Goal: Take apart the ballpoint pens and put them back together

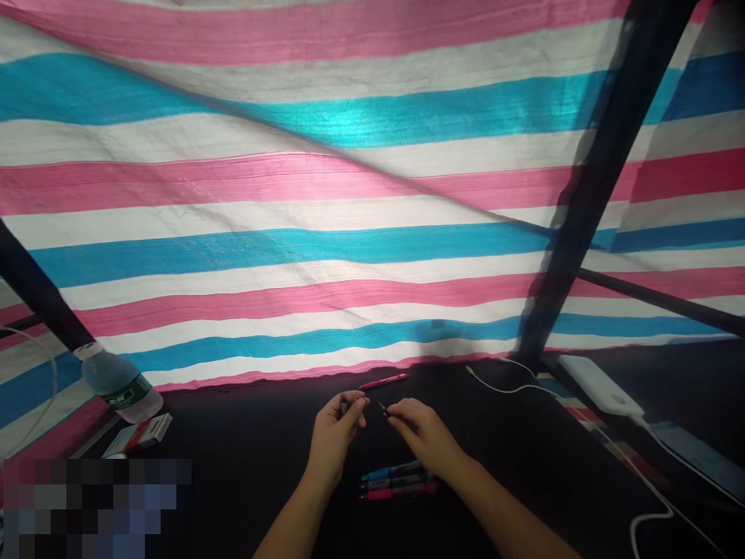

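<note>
Above the black table surface, my left hand [341, 423] is closed in a pinch. Something dark and small shows between its fingers, too hidden to name. Just to the right, my right hand [424, 433] pinches a small dark pointed piece [382, 407] between thumb and fingertips, and it points toward the left hand. A short gap separates the two hands. Below them lie a blue pen [381, 472], a dark pen [381, 483] and a pink pen [389, 492], side by side, their right ends near my right forearm. A red-pink pen [384, 381] rests beyond my hands.
At the left, a bottle [122, 384] with a green label leans beside a small box [138, 435]. A white power bank [599, 384] and cables [637, 485] lie at the right. Striped sheeting [303, 248] hangs behind the table, with a dark post [587, 202] at the right.
</note>
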Demonstrator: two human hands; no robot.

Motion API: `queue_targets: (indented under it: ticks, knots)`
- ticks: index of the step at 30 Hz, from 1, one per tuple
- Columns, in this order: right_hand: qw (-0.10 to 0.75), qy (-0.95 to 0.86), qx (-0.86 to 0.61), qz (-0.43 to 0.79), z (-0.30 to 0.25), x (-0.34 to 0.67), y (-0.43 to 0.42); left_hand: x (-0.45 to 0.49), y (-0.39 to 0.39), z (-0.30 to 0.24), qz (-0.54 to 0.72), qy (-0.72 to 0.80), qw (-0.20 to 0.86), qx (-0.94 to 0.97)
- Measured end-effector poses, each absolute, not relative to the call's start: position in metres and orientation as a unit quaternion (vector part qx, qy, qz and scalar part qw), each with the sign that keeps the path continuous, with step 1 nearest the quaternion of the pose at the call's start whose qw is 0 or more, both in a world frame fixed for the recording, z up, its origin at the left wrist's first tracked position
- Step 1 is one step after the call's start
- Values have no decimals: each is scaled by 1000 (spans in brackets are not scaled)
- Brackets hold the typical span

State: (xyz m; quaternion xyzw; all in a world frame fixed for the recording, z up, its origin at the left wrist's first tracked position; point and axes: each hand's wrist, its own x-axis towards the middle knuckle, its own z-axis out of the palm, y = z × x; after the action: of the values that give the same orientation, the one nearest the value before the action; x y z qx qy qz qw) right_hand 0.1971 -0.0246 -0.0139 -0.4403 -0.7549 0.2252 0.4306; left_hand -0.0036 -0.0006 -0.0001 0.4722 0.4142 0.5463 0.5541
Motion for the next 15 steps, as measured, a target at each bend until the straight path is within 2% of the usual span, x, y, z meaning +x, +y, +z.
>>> queue_targets:
  ticks: [5, 15]
  knots:
    - [464, -727, -438, 256, -14, 196, -24, -3, -1, 2, 561, 377, 618, 401]
    - [491, -708, -412, 296, -11, 194, -28, -6, 0, 5, 564, 344, 671, 336]
